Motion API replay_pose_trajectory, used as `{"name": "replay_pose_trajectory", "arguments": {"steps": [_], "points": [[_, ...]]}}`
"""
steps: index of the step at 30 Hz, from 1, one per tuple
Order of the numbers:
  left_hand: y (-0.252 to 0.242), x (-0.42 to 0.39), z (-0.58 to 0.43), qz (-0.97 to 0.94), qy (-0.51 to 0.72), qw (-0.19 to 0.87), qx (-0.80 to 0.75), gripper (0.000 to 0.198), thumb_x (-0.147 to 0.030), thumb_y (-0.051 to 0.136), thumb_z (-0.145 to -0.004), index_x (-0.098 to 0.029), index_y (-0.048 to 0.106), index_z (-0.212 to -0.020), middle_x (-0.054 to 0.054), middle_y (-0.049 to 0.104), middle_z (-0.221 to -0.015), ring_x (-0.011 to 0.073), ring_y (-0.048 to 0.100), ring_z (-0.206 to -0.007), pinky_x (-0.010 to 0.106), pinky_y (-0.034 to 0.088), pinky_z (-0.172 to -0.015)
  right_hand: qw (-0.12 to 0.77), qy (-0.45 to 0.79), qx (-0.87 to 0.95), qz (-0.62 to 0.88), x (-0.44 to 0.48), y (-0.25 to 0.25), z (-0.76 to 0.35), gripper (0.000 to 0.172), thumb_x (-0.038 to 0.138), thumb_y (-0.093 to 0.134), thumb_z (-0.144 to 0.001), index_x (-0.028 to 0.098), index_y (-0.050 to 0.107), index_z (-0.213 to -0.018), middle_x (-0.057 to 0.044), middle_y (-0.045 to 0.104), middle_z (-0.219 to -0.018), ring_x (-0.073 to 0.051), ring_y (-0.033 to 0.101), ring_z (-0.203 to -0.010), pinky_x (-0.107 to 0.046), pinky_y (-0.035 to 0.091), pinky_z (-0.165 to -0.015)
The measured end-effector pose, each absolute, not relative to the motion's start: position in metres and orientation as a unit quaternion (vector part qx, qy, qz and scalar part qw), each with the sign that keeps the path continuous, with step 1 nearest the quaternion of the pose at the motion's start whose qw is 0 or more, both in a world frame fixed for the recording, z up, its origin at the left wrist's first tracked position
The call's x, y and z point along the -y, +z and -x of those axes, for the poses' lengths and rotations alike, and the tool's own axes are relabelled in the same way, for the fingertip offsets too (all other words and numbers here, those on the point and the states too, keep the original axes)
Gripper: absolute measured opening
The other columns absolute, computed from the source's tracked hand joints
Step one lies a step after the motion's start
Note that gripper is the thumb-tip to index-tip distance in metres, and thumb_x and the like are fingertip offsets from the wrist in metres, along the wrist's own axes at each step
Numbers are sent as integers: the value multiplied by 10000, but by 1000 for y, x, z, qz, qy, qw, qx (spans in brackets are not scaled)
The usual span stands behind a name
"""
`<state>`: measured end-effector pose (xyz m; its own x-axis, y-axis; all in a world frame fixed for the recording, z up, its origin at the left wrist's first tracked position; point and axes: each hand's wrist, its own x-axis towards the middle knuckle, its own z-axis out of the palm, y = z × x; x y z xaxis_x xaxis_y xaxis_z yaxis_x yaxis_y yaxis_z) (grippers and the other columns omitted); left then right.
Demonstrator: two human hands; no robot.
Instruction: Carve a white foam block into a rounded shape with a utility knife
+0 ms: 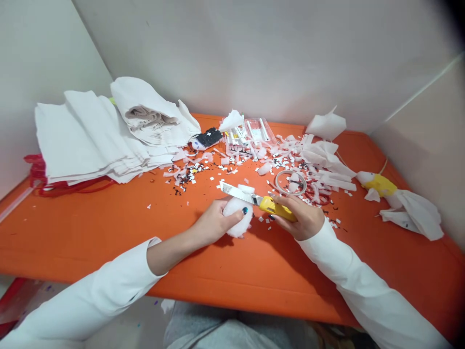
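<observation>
My left hand (214,220) is closed round a white foam piece (238,220), its thumb pressed on the near face. The foam is rounded and rough at its lower edge. In my right hand (300,215) is a yellow utility knife (276,208), gripped by the handle. Its long blade (236,192) is out and points left, lying across the top of the foam. A small white strip (246,188) shows just beyond the blade; whether it is still joined to the foam I cannot tell.
On the orange table (145,242), folded white cloth or sheets (90,135) are piled at the left. Scraps (308,155) lie about the middle and right, with a tape roll (290,182) and a clear box of markers (259,131). A yellow-and-white object (379,184) lies right. Walls stand behind.
</observation>
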<state>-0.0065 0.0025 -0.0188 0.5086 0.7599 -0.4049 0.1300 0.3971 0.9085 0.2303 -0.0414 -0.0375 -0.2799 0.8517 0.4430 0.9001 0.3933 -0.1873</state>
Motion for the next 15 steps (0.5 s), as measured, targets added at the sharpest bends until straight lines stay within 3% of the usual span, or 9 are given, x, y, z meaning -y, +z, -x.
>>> {"name": "replay_pose_trajectory", "arguments": {"steps": [15], "points": [[-15, -6, 8, -563, 212, 649, -466, 315, -387, 644, -720, -102, 637, -854, 75, 694, -689, 164, 646, -534, 244, 514, -476, 256, -13, 798, 546, 40, -32, -227, 328, 402, 503, -933, 216, 629, -1172, -85, 723, -960, -183, 698, -757, -225, 474, -553]]}}
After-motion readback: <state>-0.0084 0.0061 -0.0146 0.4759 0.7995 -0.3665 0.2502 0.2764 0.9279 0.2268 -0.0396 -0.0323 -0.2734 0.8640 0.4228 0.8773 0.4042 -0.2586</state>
